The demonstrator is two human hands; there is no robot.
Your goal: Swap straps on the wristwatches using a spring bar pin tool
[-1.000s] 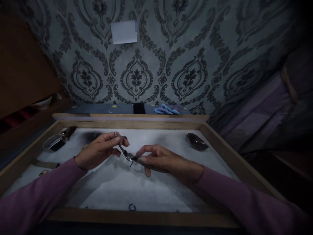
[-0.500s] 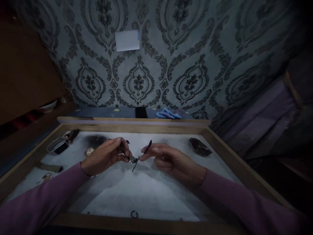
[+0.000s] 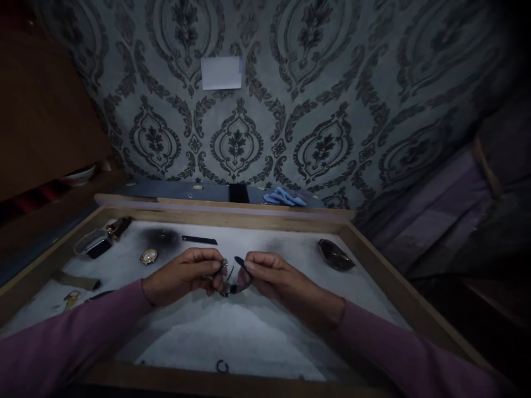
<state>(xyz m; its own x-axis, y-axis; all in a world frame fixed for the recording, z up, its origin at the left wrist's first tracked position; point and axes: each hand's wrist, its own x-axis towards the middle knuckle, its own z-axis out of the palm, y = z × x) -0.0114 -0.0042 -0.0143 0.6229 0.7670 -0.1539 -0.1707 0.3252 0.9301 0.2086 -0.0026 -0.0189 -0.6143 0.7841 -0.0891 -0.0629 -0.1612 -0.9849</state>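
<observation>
A wristwatch (image 3: 227, 289) with a dark strap hangs in a loop between my hands, above the white surface of the tray. My left hand (image 3: 193, 273) is closed on one strap end, where a small metal part, perhaps the buckle, shows at the fingertips. Pinched in my right hand (image 3: 279, 276) is the other strap end, its dark pointed tip sticking out to the left. A thin dark strip stands up inside the loop; I cannot tell what it is. Dim light hides the watch's details.
The tray has a raised wooden rim (image 3: 232, 217). On its left lie a smartwatch (image 3: 98, 247), a gold watch (image 3: 148, 256) and an olive strap (image 3: 77, 281). A dark flat strip (image 3: 199, 240) lies behind my left hand, a dark wrapped bundle (image 3: 335, 255) at right, a small black ring (image 3: 223, 366) in front.
My hands have turned the watch so its strap now loops downward. My right hand has shifted its grip to the strap tip. The dark flat strip behind my left hand is now uncovered.
</observation>
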